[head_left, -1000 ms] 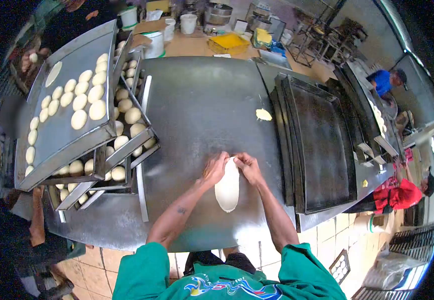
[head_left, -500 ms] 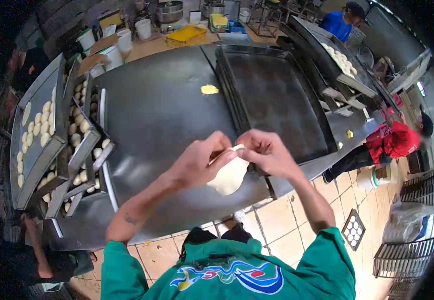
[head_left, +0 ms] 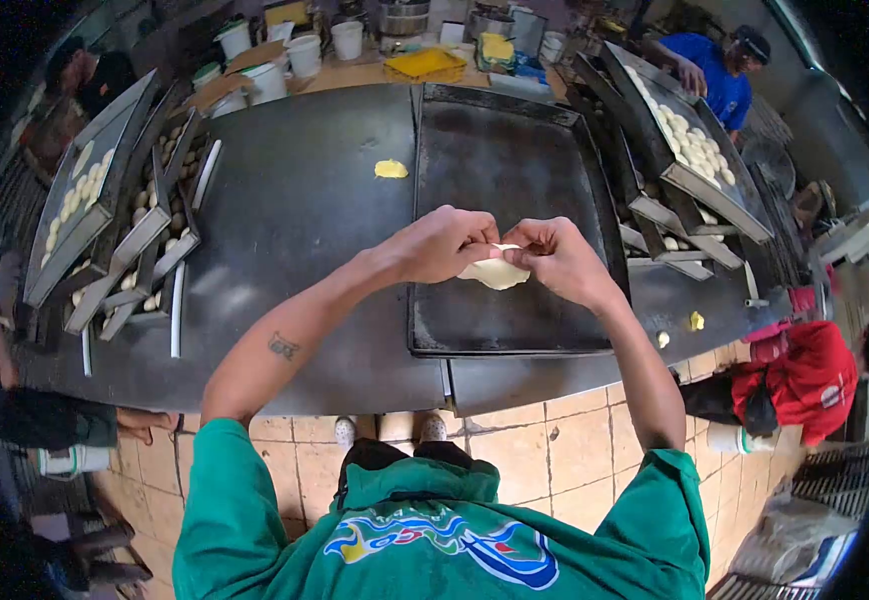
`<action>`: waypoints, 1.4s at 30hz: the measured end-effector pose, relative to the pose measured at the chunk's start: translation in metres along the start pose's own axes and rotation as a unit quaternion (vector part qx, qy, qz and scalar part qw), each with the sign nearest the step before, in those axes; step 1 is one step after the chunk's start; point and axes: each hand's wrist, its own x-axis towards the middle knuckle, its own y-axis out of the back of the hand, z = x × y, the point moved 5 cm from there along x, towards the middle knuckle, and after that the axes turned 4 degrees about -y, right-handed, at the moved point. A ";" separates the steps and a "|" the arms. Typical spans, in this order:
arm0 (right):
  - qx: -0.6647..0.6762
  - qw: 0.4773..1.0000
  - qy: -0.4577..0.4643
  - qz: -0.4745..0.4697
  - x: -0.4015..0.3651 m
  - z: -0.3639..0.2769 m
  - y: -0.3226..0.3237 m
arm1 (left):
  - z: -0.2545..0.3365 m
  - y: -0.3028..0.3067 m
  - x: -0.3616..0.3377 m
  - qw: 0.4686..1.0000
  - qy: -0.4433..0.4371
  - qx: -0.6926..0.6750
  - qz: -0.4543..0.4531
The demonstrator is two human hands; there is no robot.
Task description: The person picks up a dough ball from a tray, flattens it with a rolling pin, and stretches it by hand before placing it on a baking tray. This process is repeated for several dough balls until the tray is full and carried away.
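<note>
- The piece of dough (head_left: 498, 275) had moved: one second earlier it lay as a long oval on the bare metal table (head_left: 295, 230), half a second later it hung near the table's edge by the tray, and now it was over the dark baking tray (head_left: 515, 150)
- That seemed to mean the work had passed from the table to the tray, though whether the dough touched the tray's floor could not be told
- The left hand (head_left: 452, 245) had its thumb and fingertips pinched together on the dough's upper edge, with almost no gap between them
- The right hand (head_left: 560, 262) gripped the same edge just beside it in a like pinch, the fingers bent and close to the thumb
- The dough's visible part looked shorter and wider than the long oval of a second before, its lower edge loose below the fingers; how much was folded or hidden could not be told
- The view had swung too, so the tray now stood in front of the person, and the yellow lump (head_left: 391, 169) showed on the table just left of it
- The dough balls (head_left: 690, 140) in the right-hand stack of trays (head_left: 720, 203) showed more fully than a second earlier, and beside them a person in blue (head_left: 723, 85) had a hand near the top tray
</note>
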 end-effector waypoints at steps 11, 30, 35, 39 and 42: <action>0.024 0.998 -0.014 -0.058 0.064 0.107 -0.032 | -0.087 -0.032 0.014 0.994 0.094 0.056 0.010; 0.194 0.947 -0.251 -0.046 0.076 0.147 -0.082 | -0.118 0.062 -0.219 0.921 0.251 0.089 0.284; 0.124 0.990 -0.049 0.048 0.150 -0.034 -0.103 | -0.197 0.105 -0.456 0.734 0.456 0.377 0.334; 0.081 0.984 0.157 0.026 0.204 -0.246 -0.205 | -0.242 0.120 -0.568 0.715 0.428 0.358 0.421; -0.012 0.942 0.335 -0.014 0.255 -0.377 -0.311 | -0.245 0.115 -0.596 0.727 0.380 0.371 0.435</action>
